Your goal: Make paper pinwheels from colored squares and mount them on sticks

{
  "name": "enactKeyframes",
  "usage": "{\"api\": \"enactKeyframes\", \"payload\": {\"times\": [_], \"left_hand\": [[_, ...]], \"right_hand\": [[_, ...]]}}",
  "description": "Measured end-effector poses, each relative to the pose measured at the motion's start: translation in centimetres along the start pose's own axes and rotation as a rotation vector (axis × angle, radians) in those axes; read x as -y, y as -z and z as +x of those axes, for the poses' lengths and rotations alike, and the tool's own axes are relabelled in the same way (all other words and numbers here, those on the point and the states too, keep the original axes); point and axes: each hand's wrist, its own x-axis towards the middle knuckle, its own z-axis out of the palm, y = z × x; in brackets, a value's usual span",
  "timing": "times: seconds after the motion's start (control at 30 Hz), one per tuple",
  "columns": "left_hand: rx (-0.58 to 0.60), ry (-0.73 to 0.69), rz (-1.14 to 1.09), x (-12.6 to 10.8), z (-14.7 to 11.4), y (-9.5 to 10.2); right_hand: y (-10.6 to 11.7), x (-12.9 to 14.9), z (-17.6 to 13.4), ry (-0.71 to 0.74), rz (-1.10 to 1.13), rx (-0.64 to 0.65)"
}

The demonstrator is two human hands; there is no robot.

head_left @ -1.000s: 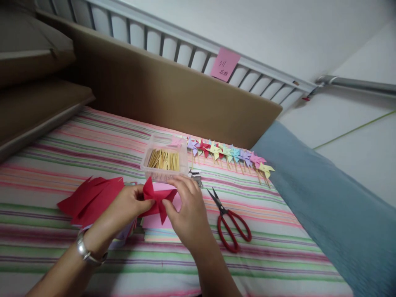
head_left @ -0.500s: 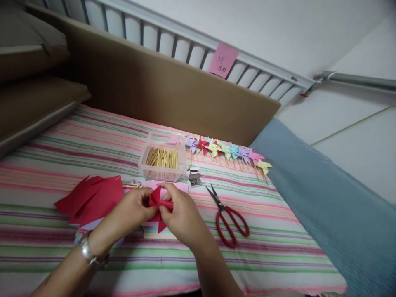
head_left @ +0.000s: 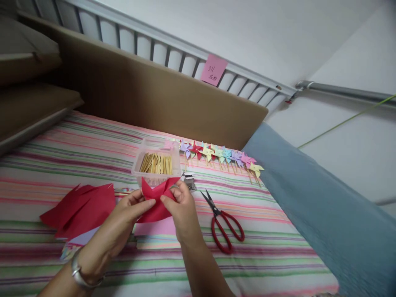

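Note:
Both my hands hold one red paper piece (head_left: 157, 212), partly folded, with pointed flaps sticking up. My left hand (head_left: 136, 206) pinches its left side, thumb across the front. My right hand (head_left: 181, 204) grips the right side, its thumb close to the left one near the paper's middle. Beneath the paper lies a stack of pastel paper squares (head_left: 161, 233), pink on top. Cut red paper sheets (head_left: 83, 210) are spread to the left of my left hand. Red-handled scissors (head_left: 223, 220) lie with blades parted, right of my right hand.
A clear plastic box (head_left: 136, 167) of wooden sticks (head_left: 157, 163) stands beyond my hands, with a small box of metal bits (head_left: 189, 181) beside it. Several paper pinwheels (head_left: 219, 154) line the back. A cardboard panel (head_left: 161, 99) borders the striped cloth (head_left: 262, 247).
The red paper has opened from a tight fold into a wider shape, raised slightly. My hands have shifted their grip to its sides. The whole view has shifted a little.

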Motion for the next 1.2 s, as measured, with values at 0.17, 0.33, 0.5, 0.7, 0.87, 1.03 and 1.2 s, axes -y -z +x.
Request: {"api": "enactKeyframes", "payload": {"times": [0.17, 0.33, 0.5, 0.7, 0.87, 1.03, 1.2], "left_hand": [[-0.118, 0.038, -0.077, 0.4, 0.1, -0.7], [-0.144, 0.041, -0.101, 0.6, 0.3, -0.5], [-0.200, 0.017, -0.111, 0.0, 0.3, 0.2], [-0.286, -0.103, -0.176, -2.5, 0.1, 1.5], [-0.328, -0.110, -0.230, -4.2, -0.4, 2.0], [-0.328, -0.075, -0.228, -4.4, -0.5, 2.1], [-0.326, -0.108, -0.195, -3.6, 0.0, 2.3]], "right_hand": [[-0.8, -1.3, -0.4, 0.046, -0.038, -0.062], [-1.2, -1.5, -0.6, 0.075, -0.033, -0.032], [-1.2, -0.9, -0.5, -0.005, -0.026, 0.059], [-0.2, -0.5, -0.7, 0.295, -0.477, 0.034], [-0.3, -0.1, -1.8, 0.743, -0.802, 0.169], [-0.9, -1.0, -2.3, 0.736, -1.047, 0.293], [-1.0, -1.6, -2.1, 0.795, -1.021, 0.201]]}}
